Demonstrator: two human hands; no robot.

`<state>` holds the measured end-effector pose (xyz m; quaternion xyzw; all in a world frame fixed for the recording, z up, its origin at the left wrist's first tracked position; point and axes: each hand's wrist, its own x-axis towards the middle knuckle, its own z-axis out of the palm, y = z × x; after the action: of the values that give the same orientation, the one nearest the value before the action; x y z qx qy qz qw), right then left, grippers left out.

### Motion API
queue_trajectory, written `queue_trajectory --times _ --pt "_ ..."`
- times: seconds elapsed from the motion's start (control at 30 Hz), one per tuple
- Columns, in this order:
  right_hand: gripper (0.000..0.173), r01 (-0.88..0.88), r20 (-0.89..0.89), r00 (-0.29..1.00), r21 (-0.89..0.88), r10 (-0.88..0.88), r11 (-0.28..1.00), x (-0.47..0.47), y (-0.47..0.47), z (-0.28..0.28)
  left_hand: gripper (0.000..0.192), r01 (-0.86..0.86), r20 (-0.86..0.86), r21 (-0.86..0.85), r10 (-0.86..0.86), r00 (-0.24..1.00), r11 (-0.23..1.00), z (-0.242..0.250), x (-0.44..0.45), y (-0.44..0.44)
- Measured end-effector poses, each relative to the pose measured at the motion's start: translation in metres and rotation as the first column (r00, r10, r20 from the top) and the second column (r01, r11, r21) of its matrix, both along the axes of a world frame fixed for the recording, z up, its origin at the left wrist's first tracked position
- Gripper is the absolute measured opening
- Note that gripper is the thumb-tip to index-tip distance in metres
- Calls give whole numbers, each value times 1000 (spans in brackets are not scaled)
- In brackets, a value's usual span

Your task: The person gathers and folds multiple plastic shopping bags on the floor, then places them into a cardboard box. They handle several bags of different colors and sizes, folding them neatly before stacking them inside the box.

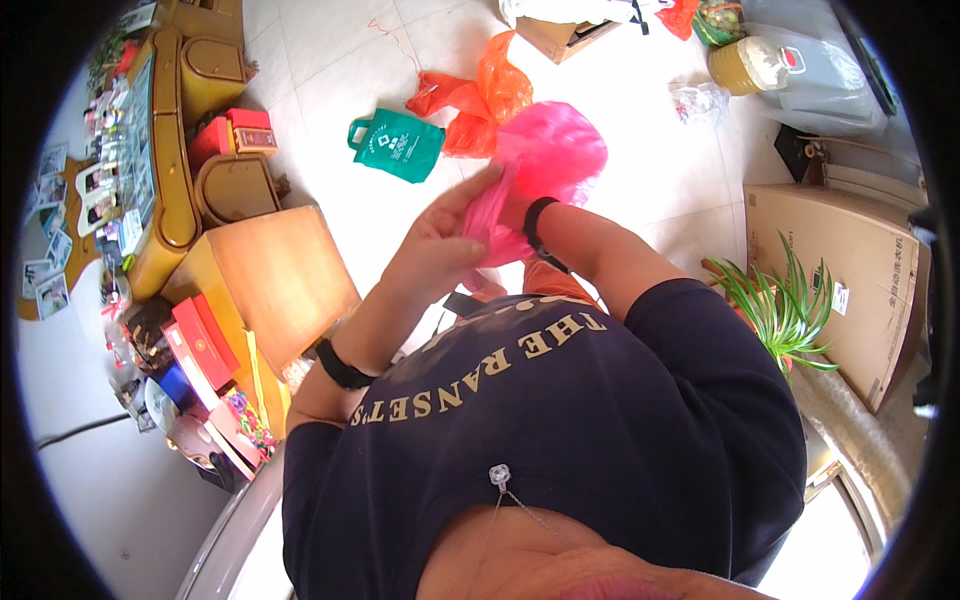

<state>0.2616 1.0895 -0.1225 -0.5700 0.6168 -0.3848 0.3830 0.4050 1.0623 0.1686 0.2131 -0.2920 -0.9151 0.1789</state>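
Note:
My left hand (442, 236) pinches the rim of a bright pink plastic bag (555, 150) between thumb and fingers. The mouth of the bag wraps around my right hand (514, 211), which reaches into it up to near the wrist. Pink film hides the right fingers, so their grip does not show. Beyond the hands the bag bulges out above the floor. Orange-red plastic bags (476, 97) lie crumpled on the tiles just past it. A flat green carry bag (399, 146) with white print rests to their left.
On the left stand a wooden desk (171, 150), a wooden cabinet (281, 262) and red boxes (232, 139). A large cardboard box (847, 262) and a spiky green plant (780, 307) stand right. An oil jug (742, 67) and a clear plastic bag (699, 103) sit at the far right.

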Motion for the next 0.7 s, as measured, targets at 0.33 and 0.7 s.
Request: queue_trajectory --times 0.33,0.7 --pt "63 -273 142 960 313 240 910 -113 39 24 82 163 59 -3 -162 985 987 -34 -71 -22" --pt "58 -167 191 977 384 99 908 -236 44 40 82 391 211 209 -432 877 896 -35 -170 -43"
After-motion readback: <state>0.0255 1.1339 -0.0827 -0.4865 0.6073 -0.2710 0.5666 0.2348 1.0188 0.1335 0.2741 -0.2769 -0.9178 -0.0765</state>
